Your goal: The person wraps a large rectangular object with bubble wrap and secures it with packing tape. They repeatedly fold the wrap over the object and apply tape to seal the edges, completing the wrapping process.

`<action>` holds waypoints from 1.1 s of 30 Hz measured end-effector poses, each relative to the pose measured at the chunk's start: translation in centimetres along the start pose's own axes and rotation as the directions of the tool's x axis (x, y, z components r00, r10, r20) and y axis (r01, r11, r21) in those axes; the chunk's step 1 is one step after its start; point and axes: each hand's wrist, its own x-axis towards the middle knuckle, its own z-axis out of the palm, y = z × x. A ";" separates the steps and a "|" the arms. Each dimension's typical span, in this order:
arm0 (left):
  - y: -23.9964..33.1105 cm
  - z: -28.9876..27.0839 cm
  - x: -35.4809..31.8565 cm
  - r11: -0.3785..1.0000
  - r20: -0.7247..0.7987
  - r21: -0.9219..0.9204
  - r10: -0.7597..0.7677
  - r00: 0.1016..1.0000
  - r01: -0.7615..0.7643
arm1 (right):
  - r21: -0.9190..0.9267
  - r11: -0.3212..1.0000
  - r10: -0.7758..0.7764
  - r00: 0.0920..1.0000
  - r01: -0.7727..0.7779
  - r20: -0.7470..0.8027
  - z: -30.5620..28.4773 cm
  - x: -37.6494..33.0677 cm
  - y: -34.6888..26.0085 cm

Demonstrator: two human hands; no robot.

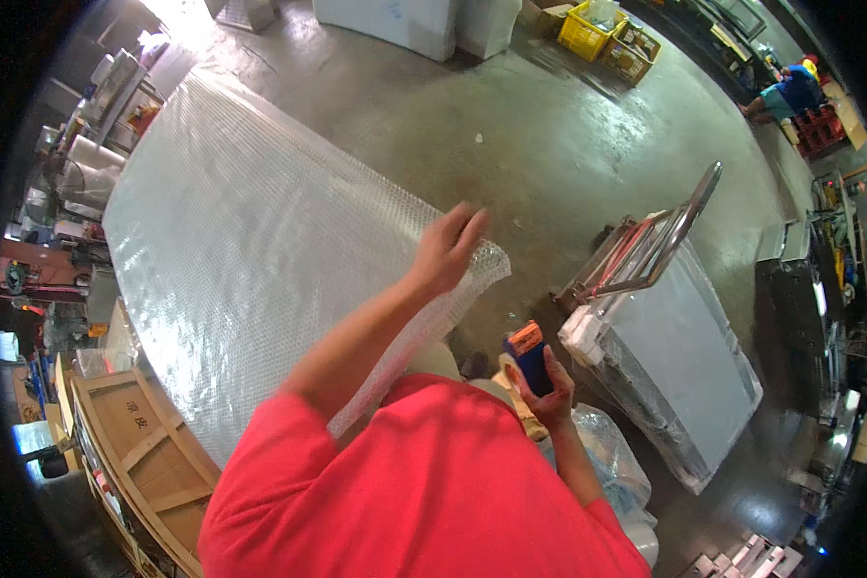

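Observation:
A large sheet of clear bubble wrap point(260, 241) covers a wide, flat-topped object in front of me and to the left. My left hand point(448, 249) is over the sheet's right edge, near its loose corner. Its fingers are bent and smeared by motion, so I cannot tell whether they grip the wrap. Lower and to the right, my right hand point(554, 390) is closed around a tape dispenser point(530, 361) with a dark blue body and an orange front end. A tan roll of tape shows on its left side.
Right of me, a metal-framed trolley point(645, 255) stands against a plastic-wrapped grey panel point(674, 337). A wooden crate point(144, 433) is at lower left. Clear plastic point(607, 453) lies beside my right forearm. Farther off are a yellow crate point(584, 34) and a seated person point(790, 93).

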 end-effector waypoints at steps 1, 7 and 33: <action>-0.2 -1.5 -3.8 0.999 0.015 0.035 -0.030 0.999 0.029 | 0.050 0.998 -0.027 0.999 0.025 0.039 -0.1 0.9 -0.5; -3.2 -0.3 -18.6 0.472 0.421 -0.389 -0.673 0.608 0.791 | 0.331 0.927 -0.284 0.906 0.175 0.315 0.4 2.7 -2.5; -8.6 -0.8 -14.5 0.586 -0.348 0.806 0.353 0.869 0.085 | 0.078 0.935 -0.347 0.851 0.346 0.393 8.8 4.6 9.0</action>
